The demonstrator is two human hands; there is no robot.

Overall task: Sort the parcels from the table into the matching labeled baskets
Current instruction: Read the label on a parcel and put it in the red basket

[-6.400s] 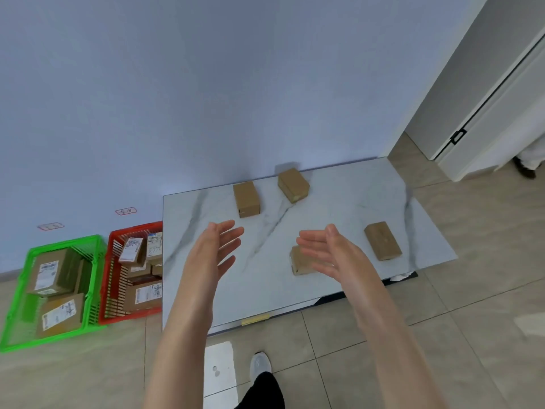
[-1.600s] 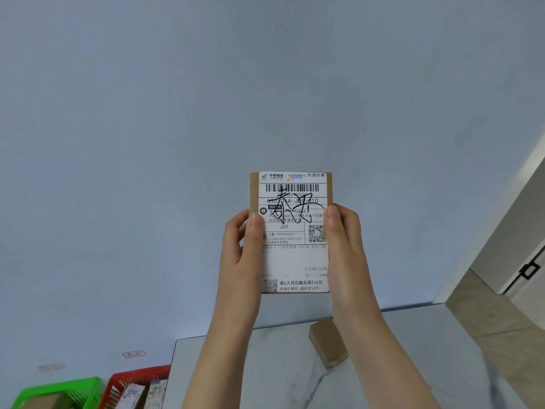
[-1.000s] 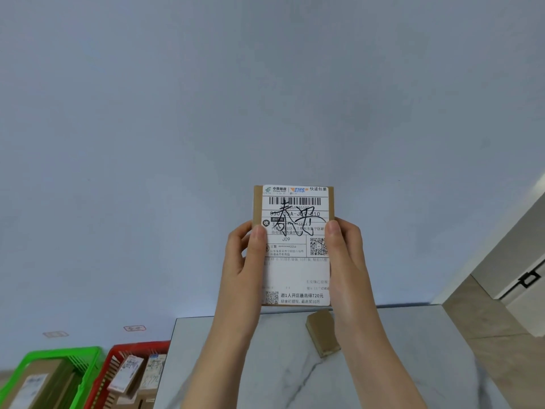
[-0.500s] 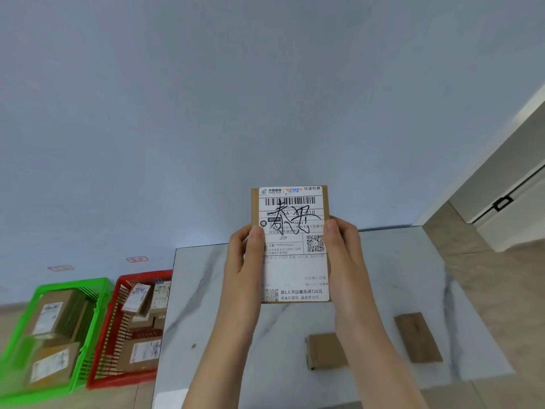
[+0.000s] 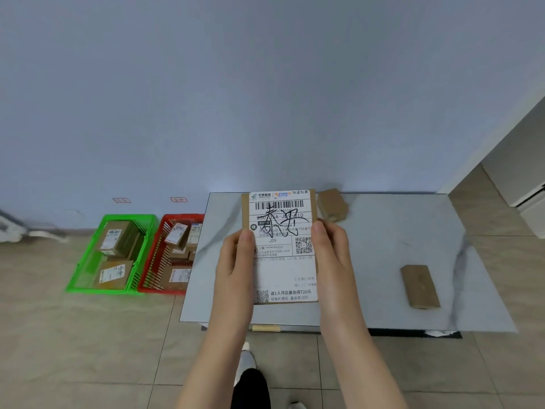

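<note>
Above the near edge of the white marbled tabletop [image 5: 383, 246], we note a flat brown cardboard parcel [image 5: 283, 252] held upright, its white shipping label facing the camera with black handwritten characters across the barcode area. Left hand [image 5: 236, 261] grips the parcel's left edge and right hand [image 5: 333, 261] grips its right edge. On each side the fingers [image 5: 246, 240] pinch the box, with the thumb pressed flat on the label; the fingers behind the box are hidden. On the tabletop we count two more parcels lying plain side up: a small brown cardboard parcel [image 5: 331, 205] at the far edge, just right of the held one, and a second brown cardboard parcel [image 5: 420, 286] near the right end. Left of the tabletop, on the beige tiled floor [image 5: 73, 335], a red plastic basket [image 5: 182, 215] sits against the table's side, and a green plastic basket [image 5: 129, 216] touches its left wall. Both hold labelled brown boxes. Two small wall tags [image 5: 121, 200] sit above the baskets, their print too small to read. A pale shoe [image 5: 246, 358] shows below, between the forearms.
</note>
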